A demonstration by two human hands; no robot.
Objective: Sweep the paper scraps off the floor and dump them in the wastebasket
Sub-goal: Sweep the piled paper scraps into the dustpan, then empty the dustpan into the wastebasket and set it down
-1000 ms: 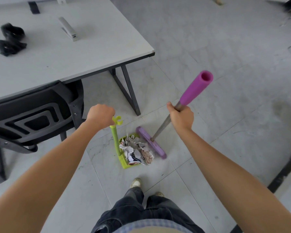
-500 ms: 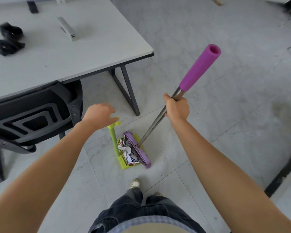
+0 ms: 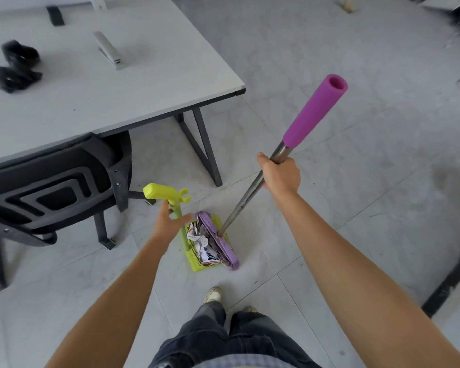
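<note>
Paper scraps (image 3: 201,244) sit in the green dustpan (image 3: 197,265), lower centre of frame, pinned by the purple broom (image 3: 225,251) head. Risk: the pan's upright handle (image 3: 177,208) looks unheld, so a broom push could slide or tip the pan and spill the scraps. Left hand (image 3: 170,224): fingers spread, released, either side of the handle shaft. Right hand (image 3: 280,175): clenched round the broom pole, arm extended. Wastebasket not in view.
</note>
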